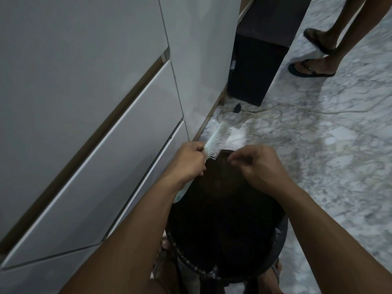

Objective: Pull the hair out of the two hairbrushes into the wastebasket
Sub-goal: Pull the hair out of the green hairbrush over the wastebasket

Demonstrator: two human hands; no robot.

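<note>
**Stripping hair from a brush over the bin**

Left hand (188, 164) is gripping the handle of a pale plastic brush (216, 143), clenched tight, bristles facing right, head slanting up and away. Right hand (261, 164) is pinching thumb to fingertips just beside the bristles; probably holding pulled hair, strands too fine to see. Both are hovering over the dark round bin (224, 225), its woven-looking rim nearest the camera. Likely mid-way on one brush; second brush not in view. Next move looks like dropping the pinch into the bin, then re-picking between the stiff, thin, spaced bristles. Marble-patterned floor (318, 166), glossy white drawers (84, 124) left.
</note>
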